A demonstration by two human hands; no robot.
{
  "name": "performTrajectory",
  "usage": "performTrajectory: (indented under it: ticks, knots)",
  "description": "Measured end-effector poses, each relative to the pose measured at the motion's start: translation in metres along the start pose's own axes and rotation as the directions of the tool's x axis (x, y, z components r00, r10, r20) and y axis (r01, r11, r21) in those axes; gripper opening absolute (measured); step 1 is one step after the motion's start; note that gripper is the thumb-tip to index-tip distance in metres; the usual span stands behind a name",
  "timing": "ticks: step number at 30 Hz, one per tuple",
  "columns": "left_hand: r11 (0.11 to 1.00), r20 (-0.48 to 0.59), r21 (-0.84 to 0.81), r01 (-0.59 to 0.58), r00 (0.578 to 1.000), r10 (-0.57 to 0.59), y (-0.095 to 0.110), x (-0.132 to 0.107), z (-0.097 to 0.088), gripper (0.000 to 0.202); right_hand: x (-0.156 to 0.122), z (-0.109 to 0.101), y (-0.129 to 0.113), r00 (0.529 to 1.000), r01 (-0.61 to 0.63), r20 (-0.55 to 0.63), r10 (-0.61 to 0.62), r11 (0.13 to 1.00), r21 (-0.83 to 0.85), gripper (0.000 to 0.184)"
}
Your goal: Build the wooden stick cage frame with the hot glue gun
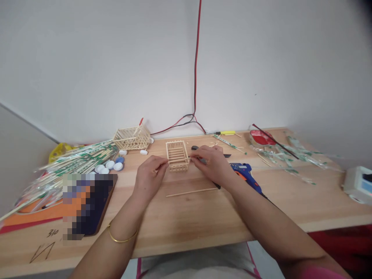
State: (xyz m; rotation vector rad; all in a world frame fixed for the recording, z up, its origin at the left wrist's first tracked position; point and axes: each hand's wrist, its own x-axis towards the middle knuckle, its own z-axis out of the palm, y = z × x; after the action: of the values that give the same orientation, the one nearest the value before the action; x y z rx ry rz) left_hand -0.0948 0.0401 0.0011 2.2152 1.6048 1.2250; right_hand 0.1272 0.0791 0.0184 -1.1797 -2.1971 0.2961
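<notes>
My little stick frame sits on the wooden table, right between my two hands. My right hand pinches a thin stick at the frame's right side, and my left hand has its thumb and finger close together by the left side, but I can't tell if they pinch anything. A blue glue gun lies near my right arm.

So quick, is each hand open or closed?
Left hand: pinched closed at the left side of the stick frame; exact grip can't be told.
Right hand: pinched closed at its right side; exact grip can't be told.
</notes>
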Motion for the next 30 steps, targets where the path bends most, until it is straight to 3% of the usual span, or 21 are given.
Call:
performTrajectory:
  ticks: [30]
  knots:
    - [0.999,0.046,0.042,0.011,0.999,-0.013,0.0007,0.0024,-0.0005,0.013,0.0031,0.0004,-0.0060,0.999,-0.015,0.046,0.016,0.999,-0.041,0.014]
